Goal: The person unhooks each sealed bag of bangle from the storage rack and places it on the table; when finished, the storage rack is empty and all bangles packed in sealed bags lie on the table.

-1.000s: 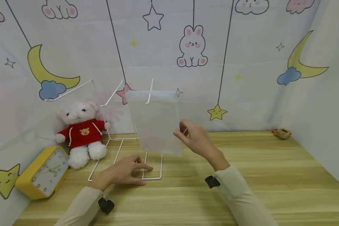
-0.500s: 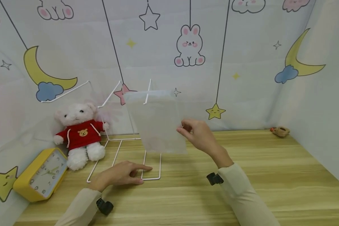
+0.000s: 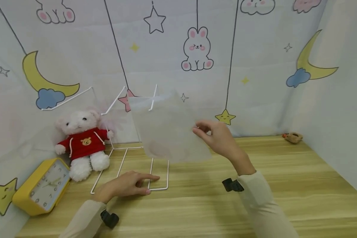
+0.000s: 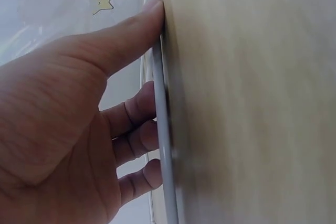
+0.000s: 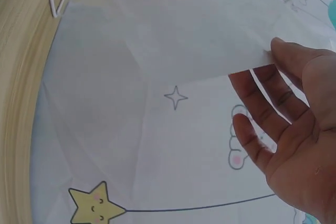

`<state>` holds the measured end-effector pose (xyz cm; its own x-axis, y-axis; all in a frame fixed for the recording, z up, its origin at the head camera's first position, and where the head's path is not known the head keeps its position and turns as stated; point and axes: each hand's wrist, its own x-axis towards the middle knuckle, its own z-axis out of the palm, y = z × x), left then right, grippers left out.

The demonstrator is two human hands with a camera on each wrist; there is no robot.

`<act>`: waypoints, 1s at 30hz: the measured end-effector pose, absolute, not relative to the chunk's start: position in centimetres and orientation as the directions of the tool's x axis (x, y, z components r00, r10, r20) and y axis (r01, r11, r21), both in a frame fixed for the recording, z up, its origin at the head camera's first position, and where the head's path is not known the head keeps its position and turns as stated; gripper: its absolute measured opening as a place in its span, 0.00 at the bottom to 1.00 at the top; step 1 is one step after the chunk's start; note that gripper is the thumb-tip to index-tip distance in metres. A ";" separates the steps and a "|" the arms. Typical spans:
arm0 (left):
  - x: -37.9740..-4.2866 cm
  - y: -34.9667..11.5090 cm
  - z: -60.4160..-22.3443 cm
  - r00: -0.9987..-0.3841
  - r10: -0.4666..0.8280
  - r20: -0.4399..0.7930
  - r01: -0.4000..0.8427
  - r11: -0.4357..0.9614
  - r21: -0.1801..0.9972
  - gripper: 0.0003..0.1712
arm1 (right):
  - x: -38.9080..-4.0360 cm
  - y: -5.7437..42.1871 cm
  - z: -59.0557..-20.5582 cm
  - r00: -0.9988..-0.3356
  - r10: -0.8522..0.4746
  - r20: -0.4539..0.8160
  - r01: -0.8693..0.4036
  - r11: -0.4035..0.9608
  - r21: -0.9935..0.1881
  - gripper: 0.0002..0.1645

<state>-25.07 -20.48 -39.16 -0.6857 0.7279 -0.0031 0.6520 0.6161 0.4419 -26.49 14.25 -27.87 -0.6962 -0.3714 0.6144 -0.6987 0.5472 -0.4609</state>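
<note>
A thin, translucent white plastic bag [image 3: 169, 132] hangs by its top from a prong of the white wire rack [image 3: 168, 175]. My right hand [image 3: 218, 137] pinches the bag's right edge between thumb and fingers, and the bag is drawn out sideways to the right. In the right wrist view, the thumb [image 5: 291, 53] lies on the bag's edge while the lower fingers are apart from it. My left hand [image 3: 128, 185] rests low on the rack's base, index finger stretched out. In the left wrist view, the thumb [image 4: 131, 35] and fingertips touch a wire bar.
A white teddy bear [image 3: 86, 142] in a red hoodie sits behind the rack's left side. Left of it stands a yellow alarm clock [image 3: 43, 188]. A small brown object [image 3: 294, 137] lies at the table's back right. A printed cloth [image 3: 256, 49] hangs behind the wooden table [image 3: 270, 191].
My right hand has moved right and slightly up, pulling the bag's right side outward so it spreads wider. My left hand stays on the rack's base. The head view has shifted slightly.
</note>
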 end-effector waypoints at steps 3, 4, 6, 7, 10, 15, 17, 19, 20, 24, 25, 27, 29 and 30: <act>-25.1 -20.5 -39.1 -0.683 0.730 -0.012 0.647 0.612 0.455 0.29 | -26.1 14.9 -27.3 -0.676 -0.355 0.645 -0.712 0.539 -0.450 0.09; -25.2 -20.4 -39.1 -0.682 0.731 -0.014 0.645 0.610 0.460 0.29 | -26.0 15.1 -27.1 -0.665 -0.351 0.659 -0.718 0.540 -0.438 0.09; -25.2 -20.4 -39.0 -0.685 0.729 -0.022 0.637 0.613 0.467 0.29 | -25.8 15.4 -26.7 -0.643 -0.343 0.685 -0.731 0.542 -0.414 0.08; -25.2 -20.4 -39.0 -0.685 0.728 -0.020 0.638 0.613 0.466 0.29 | -25.7 15.5 -26.5 -0.631 -0.340 0.698 -0.739 0.539 -0.405 0.07; -25.2 -20.4 -39.0 -0.692 0.722 -0.023 0.634 0.622 0.459 0.29 | -25.4 15.7 -26.0 -0.602 -0.335 0.725 -0.757 0.528 -0.385 0.06; -25.0 -20.7 -38.9 -0.703 0.710 -0.037 0.624 0.642 0.446 0.29 | -24.8 15.9 -25.5 -0.610 -0.313 0.728 -0.761 0.487 -0.429 0.07; -25.0 -20.7 -38.9 -0.704 0.709 -0.043 0.621 0.644 0.447 0.29 | -24.6 16.1 -25.3 -0.626 -0.295 0.722 -0.752 0.474 -0.458 0.07; -25.0 -20.7 -38.9 -0.707 0.706 -0.049 0.616 0.648 0.448 0.29 | -24.4 16.4 -25.1 -0.634 -0.283 0.720 -0.749 0.457 -0.480 0.06; -25.0 -20.7 -38.9 -0.706 0.707 -0.049 0.617 0.647 0.449 0.29 | -24.3 16.5 -25.0 -0.635 -0.279 0.721 -0.750 0.448 -0.487 0.06; -25.1 -20.7 -39.0 -0.705 0.708 -0.047 0.618 0.645 0.448 0.29 | -24.0 16.7 -24.7 -0.620 -0.278 0.734 -0.768 0.407 -0.494 0.05; -25.2 -20.8 -39.0 -0.703 0.710 -0.045 0.620 0.643 0.449 0.29 | -24.0 16.7 -24.6 -0.617 -0.279 0.736 -0.771 0.399 -0.496 0.05; -25.2 -20.8 -39.1 -0.702 0.711 -0.044 0.621 0.641 0.450 0.29 | -23.9 16.7 -24.6 -0.617 -0.277 0.737 -0.774 0.385 -0.503 0.05; -25.2 -20.8 -39.1 -0.703 0.709 -0.046 0.618 0.643 0.452 0.30 | -23.9 16.6 -24.5 -0.619 -0.274 0.736 -0.773 0.375 -0.511 0.05; -25.2 -20.8 -39.1 -0.704 0.709 -0.046 0.617 0.642 0.454 0.30 | -23.8 16.6 -24.5 -0.621 -0.272 0.735 -0.773 0.372 -0.514 0.05</act>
<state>-25.21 -20.82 -39.11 -0.7037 0.7090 -0.0464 0.6172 0.6424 0.4543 -23.83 16.58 -24.46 -0.6207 -0.2724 0.7352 -0.7726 0.3723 -0.5143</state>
